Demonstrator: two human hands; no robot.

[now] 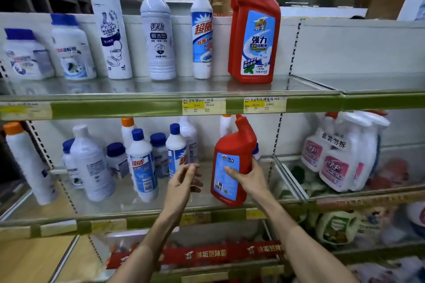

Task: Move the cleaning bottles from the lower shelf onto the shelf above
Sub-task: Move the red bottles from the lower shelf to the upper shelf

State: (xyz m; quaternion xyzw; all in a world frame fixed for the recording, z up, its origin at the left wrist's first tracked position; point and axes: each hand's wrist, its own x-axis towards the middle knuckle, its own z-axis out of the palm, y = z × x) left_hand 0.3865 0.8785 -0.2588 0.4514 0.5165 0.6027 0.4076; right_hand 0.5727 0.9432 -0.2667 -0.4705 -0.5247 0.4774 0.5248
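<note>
Gripping a red bottle (231, 163) at mid-body: right hand (248, 179), thumb laid across the blue label, fingers wrapped round the far side. The red bottle is in the lower shelf (128, 203) bay, right of centre. It is tilted, its angled neck leaning up and to the right, the top just under the green front strip (115, 108) of the shelf above. Cannot tell whether its base touches the shelf floor or is raised off it.

Left hand (184, 178): holds nothing, fingers relaxed and lightly bent, thumb near the fingertips. It hovers just left of the red bottle, in front of the blue-capped white bottles (142, 163). A small gap separates it from the red bottle.

Lower shelf, left of the hands: a cluster of upright white bottles, mostly blue caps, one orange cap further back. One tall orange-capped bottle (27, 163) stands at the far left, beyond the divider.

Upper shelf (161, 87): second red bottle (254, 37) upright at the right end of a row. To its left are three tall white bottles and two squat blue-lidded tubs (71, 50). Two yellow price tags (203, 106) sit on the green front strip.

Right-hand bay, lower level: a wrapped pack of white spray bottles (340, 156) with pink labels.
</note>
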